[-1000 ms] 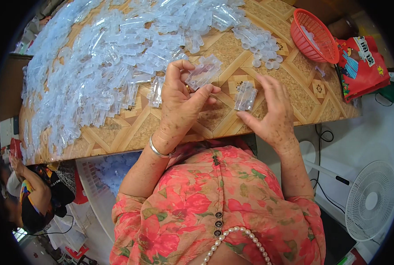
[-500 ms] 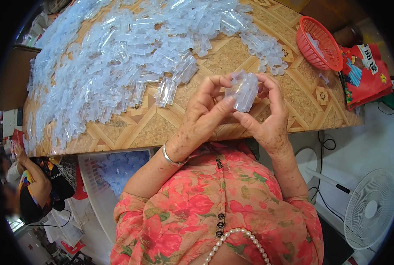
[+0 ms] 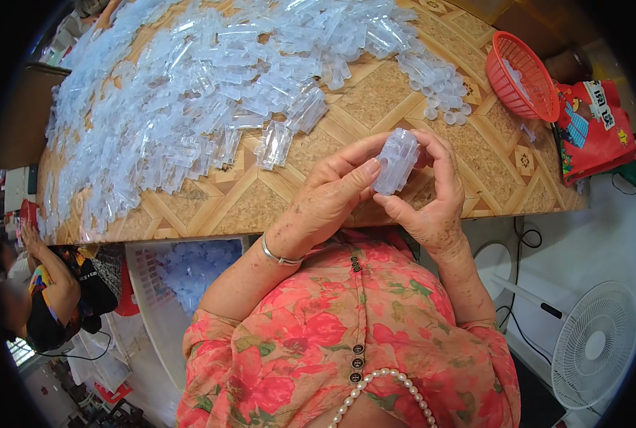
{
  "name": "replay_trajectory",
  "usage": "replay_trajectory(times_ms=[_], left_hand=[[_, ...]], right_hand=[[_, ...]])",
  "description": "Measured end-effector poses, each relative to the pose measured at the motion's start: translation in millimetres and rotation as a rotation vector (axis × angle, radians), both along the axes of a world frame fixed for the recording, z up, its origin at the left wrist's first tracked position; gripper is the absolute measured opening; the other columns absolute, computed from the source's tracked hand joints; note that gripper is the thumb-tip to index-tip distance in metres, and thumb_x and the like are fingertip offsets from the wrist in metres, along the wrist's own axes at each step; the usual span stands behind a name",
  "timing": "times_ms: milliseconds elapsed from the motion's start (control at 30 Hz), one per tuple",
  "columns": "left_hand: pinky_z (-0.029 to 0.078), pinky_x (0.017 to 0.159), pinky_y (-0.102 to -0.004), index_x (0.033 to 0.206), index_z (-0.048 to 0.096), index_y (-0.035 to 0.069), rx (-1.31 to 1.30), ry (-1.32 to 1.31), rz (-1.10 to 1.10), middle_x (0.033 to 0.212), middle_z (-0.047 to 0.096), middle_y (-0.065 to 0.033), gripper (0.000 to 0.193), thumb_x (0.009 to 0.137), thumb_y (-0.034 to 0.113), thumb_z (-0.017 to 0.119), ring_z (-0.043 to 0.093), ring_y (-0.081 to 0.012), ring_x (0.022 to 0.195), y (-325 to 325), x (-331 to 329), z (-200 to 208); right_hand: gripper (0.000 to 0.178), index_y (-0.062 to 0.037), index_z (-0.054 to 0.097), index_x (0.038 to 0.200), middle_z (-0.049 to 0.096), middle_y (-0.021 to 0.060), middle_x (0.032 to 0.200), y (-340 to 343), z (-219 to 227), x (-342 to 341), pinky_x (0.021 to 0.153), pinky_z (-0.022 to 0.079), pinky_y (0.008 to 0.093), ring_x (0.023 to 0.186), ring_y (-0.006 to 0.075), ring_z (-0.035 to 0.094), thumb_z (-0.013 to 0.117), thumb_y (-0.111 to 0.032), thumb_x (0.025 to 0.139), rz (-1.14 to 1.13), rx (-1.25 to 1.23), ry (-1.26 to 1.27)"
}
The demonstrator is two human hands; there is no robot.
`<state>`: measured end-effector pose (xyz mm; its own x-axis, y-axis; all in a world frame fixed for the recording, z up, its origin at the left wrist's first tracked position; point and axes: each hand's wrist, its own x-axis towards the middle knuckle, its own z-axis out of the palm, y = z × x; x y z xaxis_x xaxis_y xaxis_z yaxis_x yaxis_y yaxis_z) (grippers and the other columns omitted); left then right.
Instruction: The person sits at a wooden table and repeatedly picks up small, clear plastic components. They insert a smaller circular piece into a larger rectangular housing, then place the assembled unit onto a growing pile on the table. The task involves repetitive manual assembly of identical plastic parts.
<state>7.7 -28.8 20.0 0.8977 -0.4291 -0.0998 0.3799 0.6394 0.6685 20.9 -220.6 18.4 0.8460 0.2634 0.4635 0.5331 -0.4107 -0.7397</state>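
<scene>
Between my two hands, just over the near edge of the table (image 3: 364,107), is a clear plastic piece (image 3: 396,162). It is blocky and ribbed, and tilted. My left hand (image 3: 336,182) grips its left side, thumb laid across the front and fingers behind. From the right, my right hand (image 3: 436,196) curls round it, with the thumb at its lower end and the fingers at the upper back. Whether it is one part or several fitted together I cannot tell. A broad heap of similar clear plastic pieces (image 3: 211,93) covers the table's left and far side.
Small round clear pieces (image 3: 446,96) lie at the far right, near a red plastic basket (image 3: 503,89) and a red bag (image 3: 597,139). Below the table edge stands a white bin (image 3: 141,285) of bluish pieces. A fan (image 3: 595,346) is at right, another person (image 3: 58,289) at left.
The clear piece has turned in my fingers and sits slightly lower, showing a longer side. My left fingers have moved behind it; both hands still hold it.
</scene>
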Motion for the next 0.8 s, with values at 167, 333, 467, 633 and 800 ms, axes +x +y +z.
replay_trajectory(times_ms=[167, 333, 467, 633, 800], left_hand=[[0.052, 0.106, -0.0327, 0.157, 0.043, 0.003, 0.101, -0.116, 0.013, 0.148, 0.058, -0.0117, 0.054, 0.107, 0.017, 0.059, 0.059, -0.0189, 0.131, 3, 0, 2], [0.049, 0.111, -0.0364, 0.160, 0.038, 0.004, 0.201, -0.195, 0.017, 0.151, 0.055, -0.0135, 0.059, 0.106, 0.015, 0.059, 0.055, -0.0209, 0.137, 5, -1, 6], [0.046, 0.113, -0.0359, 0.161, 0.038, 0.004, 0.200, -0.213, -0.002, 0.151, 0.055, -0.0130, 0.061, 0.105, 0.015, 0.060, 0.053, -0.0201, 0.137, 6, -2, 4], [0.046, 0.113, -0.0366, 0.159, 0.043, 0.004, 0.166, -0.179, -0.033, 0.148, 0.057, -0.0124, 0.058, 0.105, 0.013, 0.062, 0.055, -0.0201, 0.135, 9, -4, 8], [0.045, 0.115, -0.0373, 0.158, 0.044, 0.004, 0.129, -0.113, -0.089, 0.147, 0.059, -0.0116, 0.057, 0.104, 0.013, 0.062, 0.055, -0.0204, 0.136, 12, -4, 10]], right_hand=[[0.085, -0.0042, 0.051, 0.144, 0.057, 0.0154, 0.136, 1, -1, 0, 0.096, 0.056, 0.0386, 0.118, 0.0277, 0.063, 0.091, -0.015, 0.069, -0.012, -0.070, -0.058], [0.085, -0.0043, 0.052, 0.144, 0.058, 0.0168, 0.138, -1, 2, 1, 0.098, 0.056, 0.0400, 0.120, 0.0305, 0.063, 0.090, -0.013, 0.068, 0.017, -0.075, -0.059], [0.084, -0.0044, 0.054, 0.142, 0.059, 0.0171, 0.138, -2, -2, 1, 0.100, 0.054, 0.0414, 0.122, 0.0320, 0.062, 0.090, -0.012, 0.067, 0.024, -0.058, -0.114], [0.085, -0.0049, 0.054, 0.141, 0.060, 0.0172, 0.136, -5, -7, 5, 0.102, 0.053, 0.0428, 0.122, 0.0332, 0.063, 0.091, -0.011, 0.065, 0.087, -0.022, -0.175], [0.085, -0.0052, 0.053, 0.140, 0.061, 0.0177, 0.135, -7, -10, 3, 0.102, 0.053, 0.0429, 0.122, 0.0335, 0.063, 0.092, -0.011, 0.065, 0.095, -0.009, -0.176]])
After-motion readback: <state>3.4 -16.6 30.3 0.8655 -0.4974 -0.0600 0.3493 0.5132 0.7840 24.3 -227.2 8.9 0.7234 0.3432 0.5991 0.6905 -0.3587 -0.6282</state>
